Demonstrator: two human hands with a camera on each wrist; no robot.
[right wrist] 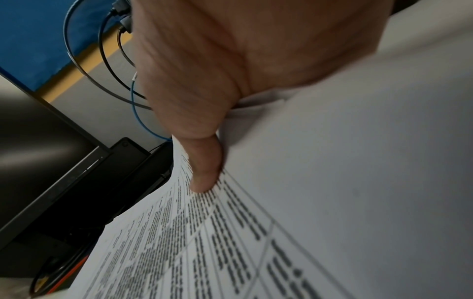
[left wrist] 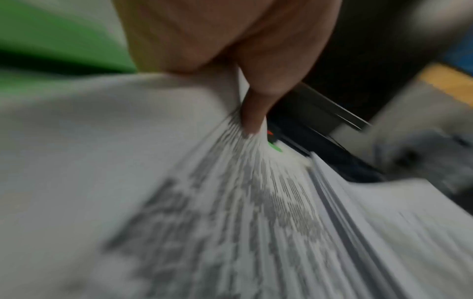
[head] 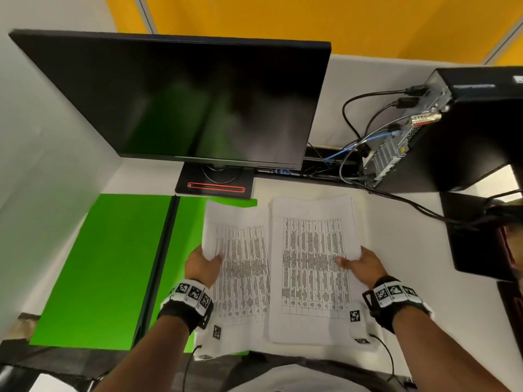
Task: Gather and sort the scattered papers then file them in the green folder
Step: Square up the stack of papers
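Two batches of printed table sheets lie side by side on the desk. My left hand (head: pixel 208 260) pinches the left batch of papers (head: pixel 240 267) at its left edge, thumb on top, the edge lifted and curled. In the blurred left wrist view that thumb (left wrist: pixel 252 113) presses on the papers (left wrist: pixel 204 212). My right hand (head: pixel 358 261) grips the right stack of papers (head: pixel 311 267) at its right edge, thumb (right wrist: pixel 204 165) on the printed sheet (right wrist: pixel 256 242). The green folder (head: pixel 113 264) lies open to the left, partly under the left batch.
A dark monitor (head: pixel 184 97) on its stand (head: pixel 215 186) sits behind the papers. A black computer tower (head: pixel 458 131) with several cables (head: pixel 362 137) stands at the back right. White partition walls close in the left and back.
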